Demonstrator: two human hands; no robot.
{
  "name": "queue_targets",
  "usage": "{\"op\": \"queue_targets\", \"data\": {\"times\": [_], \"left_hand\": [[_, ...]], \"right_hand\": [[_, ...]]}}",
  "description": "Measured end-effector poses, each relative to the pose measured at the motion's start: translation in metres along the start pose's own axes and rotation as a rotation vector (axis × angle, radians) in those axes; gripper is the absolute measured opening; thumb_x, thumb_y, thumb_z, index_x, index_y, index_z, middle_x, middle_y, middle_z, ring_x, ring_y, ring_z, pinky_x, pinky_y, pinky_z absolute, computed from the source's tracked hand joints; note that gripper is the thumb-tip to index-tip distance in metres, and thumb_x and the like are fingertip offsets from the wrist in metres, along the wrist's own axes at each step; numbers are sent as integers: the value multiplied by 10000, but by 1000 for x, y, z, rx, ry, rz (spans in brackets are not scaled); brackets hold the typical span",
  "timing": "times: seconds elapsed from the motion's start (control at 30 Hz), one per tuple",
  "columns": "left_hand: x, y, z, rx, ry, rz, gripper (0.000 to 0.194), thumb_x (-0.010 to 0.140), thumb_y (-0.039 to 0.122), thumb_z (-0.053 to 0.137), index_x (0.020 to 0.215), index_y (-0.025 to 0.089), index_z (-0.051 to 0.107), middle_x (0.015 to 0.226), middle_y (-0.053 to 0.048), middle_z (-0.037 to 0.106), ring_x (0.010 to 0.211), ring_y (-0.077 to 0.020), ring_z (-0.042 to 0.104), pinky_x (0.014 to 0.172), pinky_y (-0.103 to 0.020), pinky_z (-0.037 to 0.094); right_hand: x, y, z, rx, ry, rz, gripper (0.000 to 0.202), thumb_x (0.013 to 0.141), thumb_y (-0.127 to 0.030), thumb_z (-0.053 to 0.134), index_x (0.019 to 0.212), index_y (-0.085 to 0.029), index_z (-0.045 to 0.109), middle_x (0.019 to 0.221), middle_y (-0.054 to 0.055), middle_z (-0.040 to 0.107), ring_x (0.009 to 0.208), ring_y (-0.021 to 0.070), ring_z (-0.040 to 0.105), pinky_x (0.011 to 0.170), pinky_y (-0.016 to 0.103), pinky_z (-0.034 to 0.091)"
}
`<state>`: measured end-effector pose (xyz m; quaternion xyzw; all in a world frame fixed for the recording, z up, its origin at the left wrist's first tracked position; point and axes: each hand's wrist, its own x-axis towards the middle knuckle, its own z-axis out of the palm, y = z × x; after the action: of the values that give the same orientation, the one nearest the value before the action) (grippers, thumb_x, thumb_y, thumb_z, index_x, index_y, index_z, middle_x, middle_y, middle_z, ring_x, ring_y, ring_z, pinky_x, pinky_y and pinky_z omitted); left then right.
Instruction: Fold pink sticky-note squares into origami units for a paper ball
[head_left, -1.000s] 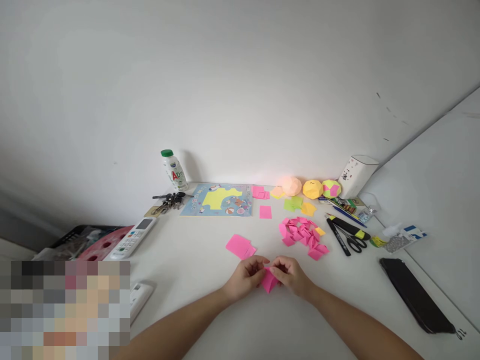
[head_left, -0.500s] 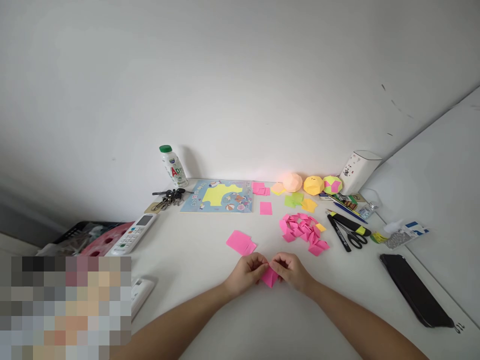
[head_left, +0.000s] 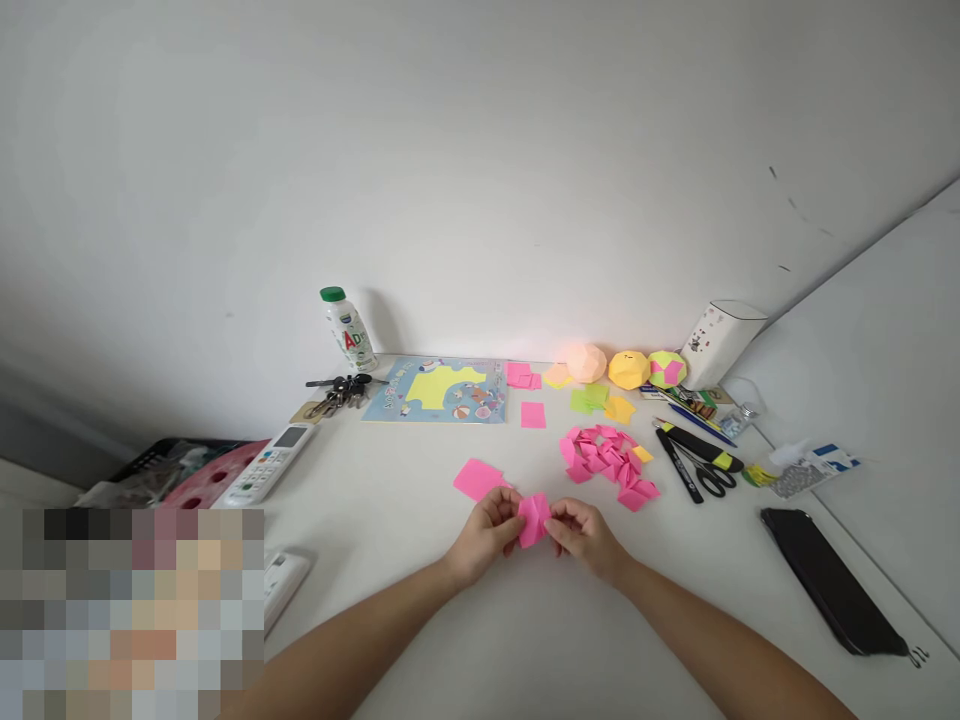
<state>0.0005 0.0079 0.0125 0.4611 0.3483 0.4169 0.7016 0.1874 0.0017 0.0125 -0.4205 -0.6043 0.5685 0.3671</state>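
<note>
Fingers of the left hand (head_left: 482, 538) and right hand (head_left: 590, 542) pinch a creased pink paper (head_left: 534, 519); loose pink sheets (head_left: 478, 479) lie just beyond the left fingers.

Pixel blur (head_left: 131, 610) eats the near left corner and part of a white gadget (head_left: 288, 580). Left hand (head_left: 486, 537) covers some loose pink paper (head_left: 477, 479); forearms (head_left: 375, 635) get cropped.
</note>
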Motion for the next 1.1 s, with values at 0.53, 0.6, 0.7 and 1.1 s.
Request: {"op": "queue_targets", "data": {"times": [0.53, 0.6, 0.7, 1.1], "left_hand": [[-4, 2, 1, 179, -129, 36, 404, 803, 400, 549, 1118, 229, 362, 750, 28, 518, 525, -82, 547, 432, -197, 401], [-4, 2, 2, 171, -128, 43, 405, 801, 397, 555, 1116, 231, 362, 738, 30, 521, 523, -85, 553, 434, -197, 407], [-5, 1, 2, 146, -125, 64, 452, 796, 386, 570, 1156, 250, 333, 740, 34, 517, 530, -89, 564, 436, -197, 409], [-4, -6, 0, 151, -99, -23, 495, 730, 414, 636, 1127, 170, 468, 690, -2, 599, 618, -139, 582, 523, -254, 433]], "right_hand": [[0, 0, 1, 36, 5, -23, 289, 777, -362, 625, 996, -187, 554, 745, -8, 567, 550, 95, 516, 532, 252, 470], [0, -1, 2, 23, 6, -30, 249, 781, -362, 620, 936, -183, 542, 733, -7, 567, 554, 98, 514, 531, 252, 466], [0, 0, 2, 0, 13, -36, 222, 788, -368, 612, 881, -180, 535, 711, -9, 563, 556, 101, 512, 531, 250, 463], [0, 5, 1, -72, 17, -69, 242, 797, -361, 605, 946, -170, 598, 744, 8, 576, 588, 115, 535, 567, 260, 469]]}}
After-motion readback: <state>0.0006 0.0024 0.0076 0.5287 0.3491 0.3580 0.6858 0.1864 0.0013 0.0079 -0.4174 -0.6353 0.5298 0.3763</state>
